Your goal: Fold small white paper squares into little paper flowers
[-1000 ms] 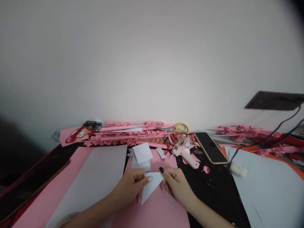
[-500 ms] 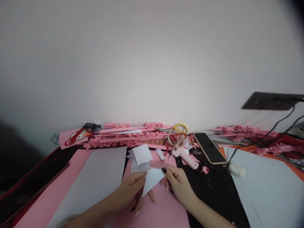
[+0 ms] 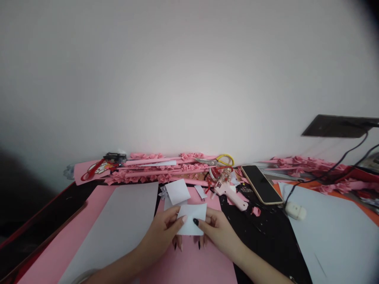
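A small white square of paper point(image 3: 192, 227) is held up between my two hands over a pink sheet point(image 3: 189, 264). My left hand point(image 3: 162, 230) pinches its left side, thumb on the front face and fingers behind. On the right side my right hand point(image 3: 220, 228) grips it the same way, its dark-nailed thumb pressing near the middle. The paper lies opened out, facing me. Just beyond it rest a stack of white paper squares point(image 3: 178, 191) and a narrow white paper piece point(image 3: 200, 192).
A pink glue gun point(image 3: 232, 195), a phone point(image 3: 262, 184) and a white earbud case point(image 3: 296, 211) lie to the right. Yellow-handled scissors point(image 3: 214, 161) sit on pink paper flower stems point(image 3: 166, 171) along the wall. Large white sheets point(image 3: 118, 221) flank the middle. Black cords point(image 3: 328, 171) hang at right.
The white paper was folded into a triangle and now shows as an opened square. Both hands have shifted so their thumbs press on its front. The surrounding things stay put.
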Tool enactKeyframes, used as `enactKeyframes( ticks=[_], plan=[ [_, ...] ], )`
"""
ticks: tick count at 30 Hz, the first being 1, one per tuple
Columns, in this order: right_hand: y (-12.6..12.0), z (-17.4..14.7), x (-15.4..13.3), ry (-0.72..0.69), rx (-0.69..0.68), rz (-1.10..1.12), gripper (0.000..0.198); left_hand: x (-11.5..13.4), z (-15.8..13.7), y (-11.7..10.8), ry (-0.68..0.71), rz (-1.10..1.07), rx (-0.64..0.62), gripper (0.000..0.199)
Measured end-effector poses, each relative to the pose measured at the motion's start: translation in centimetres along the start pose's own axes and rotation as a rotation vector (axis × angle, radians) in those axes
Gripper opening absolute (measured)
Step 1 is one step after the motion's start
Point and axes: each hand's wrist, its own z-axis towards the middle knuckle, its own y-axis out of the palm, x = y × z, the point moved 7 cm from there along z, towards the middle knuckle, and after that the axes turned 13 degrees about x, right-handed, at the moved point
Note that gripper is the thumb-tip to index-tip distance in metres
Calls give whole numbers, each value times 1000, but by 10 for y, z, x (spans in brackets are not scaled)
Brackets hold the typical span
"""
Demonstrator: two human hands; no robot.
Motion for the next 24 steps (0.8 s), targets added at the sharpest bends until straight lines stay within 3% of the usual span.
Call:
enactKeyframes(
  ticks=[7,15,19,21,24],
  plan=[
    [-18,-2,-16,-211,201,-216,26,-11,4,1,-146,-105,-48,36],
    [-6,-13,-29,-475,25,-434,36,-24,2,1,-324,-299,-44,38],
    [-1,-16,-37,-549,-18,-524,46,-27,3,3,-351,-375,-60,54],
    [1,-18,-39,-558,-34,-551,50,-25,2,3,-335,-345,-74,56],
    [2,-19,-41,-550,-60,-562,46,-19,1,2,-294,-242,-66,43]
  ],
)
